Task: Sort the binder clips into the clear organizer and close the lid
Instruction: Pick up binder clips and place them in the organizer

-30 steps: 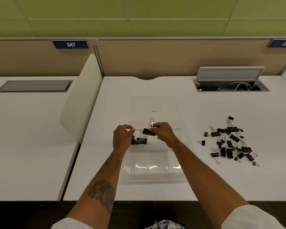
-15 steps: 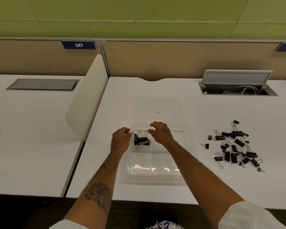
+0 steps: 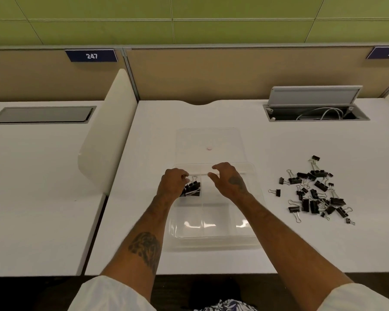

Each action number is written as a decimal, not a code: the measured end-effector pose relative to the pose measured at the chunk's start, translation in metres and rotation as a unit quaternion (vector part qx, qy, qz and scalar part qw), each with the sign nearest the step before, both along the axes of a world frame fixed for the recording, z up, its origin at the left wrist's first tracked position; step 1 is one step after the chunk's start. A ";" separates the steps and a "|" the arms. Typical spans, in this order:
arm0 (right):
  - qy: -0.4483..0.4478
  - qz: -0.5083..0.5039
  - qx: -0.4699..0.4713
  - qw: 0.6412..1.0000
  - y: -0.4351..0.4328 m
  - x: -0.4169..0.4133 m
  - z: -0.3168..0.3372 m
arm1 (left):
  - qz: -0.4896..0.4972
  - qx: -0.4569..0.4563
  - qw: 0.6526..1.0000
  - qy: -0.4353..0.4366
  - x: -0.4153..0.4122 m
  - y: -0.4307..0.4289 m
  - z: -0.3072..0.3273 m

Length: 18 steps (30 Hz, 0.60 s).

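White desk (image 3: 144, 198) fills the view. Clear organizer (image 3: 211, 232) sits at centre, its lid (image 3: 207, 140) laid open flat toward 12 o'clock. Loose pile of black clips (image 3: 312, 194) lies at 3 o'clock of the organizer, well apart from it. A few clips in the box (image 3: 193, 189) occupy the far-left compartment. Left hand (image 3: 172, 184) at 10 o'clock over the organizer, fingers curled beside those clips; whether it grips one cannot be told. Right hand (image 3: 229, 180) at 12 o'clock, fingers spread loosely, holding nothing.
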State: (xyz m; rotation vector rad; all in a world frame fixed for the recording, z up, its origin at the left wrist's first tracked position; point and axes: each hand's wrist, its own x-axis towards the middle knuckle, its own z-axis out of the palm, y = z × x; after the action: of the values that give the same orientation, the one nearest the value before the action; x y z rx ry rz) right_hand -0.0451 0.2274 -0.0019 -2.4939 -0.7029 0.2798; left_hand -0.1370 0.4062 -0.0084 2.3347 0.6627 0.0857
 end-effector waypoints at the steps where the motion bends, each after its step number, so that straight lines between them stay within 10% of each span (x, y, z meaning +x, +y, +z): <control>1: -0.011 0.017 -0.032 0.999 -0.001 -0.002 0.000 | -0.009 0.007 1.000 0.002 0.005 -0.001 0.000; 6: -0.048 0.086 -0.191 0.977 -0.006 -0.016 -0.018 | -0.114 0.142 0.982 0.059 0.013 -0.013 -0.010; 18: -0.049 0.079 -0.229 0.969 -0.016 -0.027 -0.048 | -0.211 0.288 0.930 0.090 -0.004 -0.015 -0.031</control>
State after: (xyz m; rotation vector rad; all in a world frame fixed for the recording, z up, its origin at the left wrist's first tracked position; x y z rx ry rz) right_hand -0.0721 0.2111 -0.0499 -2.9061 -0.9728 0.4187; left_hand -0.1405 0.3913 -0.0390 3.0312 0.2113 -0.1526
